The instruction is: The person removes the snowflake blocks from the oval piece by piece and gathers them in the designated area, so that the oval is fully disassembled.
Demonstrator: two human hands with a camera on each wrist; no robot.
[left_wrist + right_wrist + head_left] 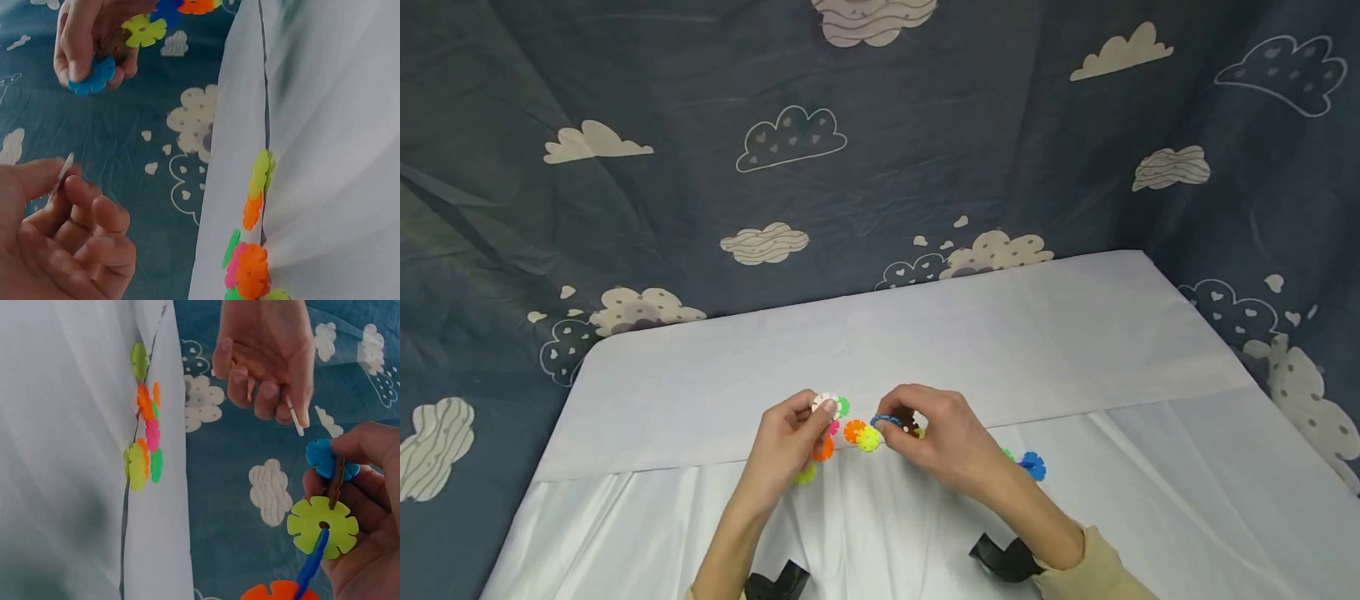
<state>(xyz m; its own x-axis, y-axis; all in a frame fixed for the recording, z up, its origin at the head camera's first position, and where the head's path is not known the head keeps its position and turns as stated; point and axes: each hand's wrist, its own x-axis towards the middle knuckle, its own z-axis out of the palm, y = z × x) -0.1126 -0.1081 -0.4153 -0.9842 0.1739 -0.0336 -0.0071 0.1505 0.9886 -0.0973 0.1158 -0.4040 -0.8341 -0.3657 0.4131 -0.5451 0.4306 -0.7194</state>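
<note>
Between thumb and index finger, my left hand (778,446) pinches a white flower disc (825,405), seen edge-on in the right wrist view (295,416). My right hand (947,437) grips a linked chain of discs: a light blue disc (321,457) at its end, then a brown disc (336,482), a yellow-green disc (323,527), a dark blue disc (312,565) and an orange disc (281,592). The white disc and the light blue disc are close together but apart. In the head view my right hand hides much of the chain.
Loose discs in orange (252,272), yellow-green (868,439), pink (152,434) and green (157,465) lie on the white cloth (700,375) below and between the hands. Black straps (1006,558) sit near the wrists. A dark cloud-print curtain (685,192) stands behind the table.
</note>
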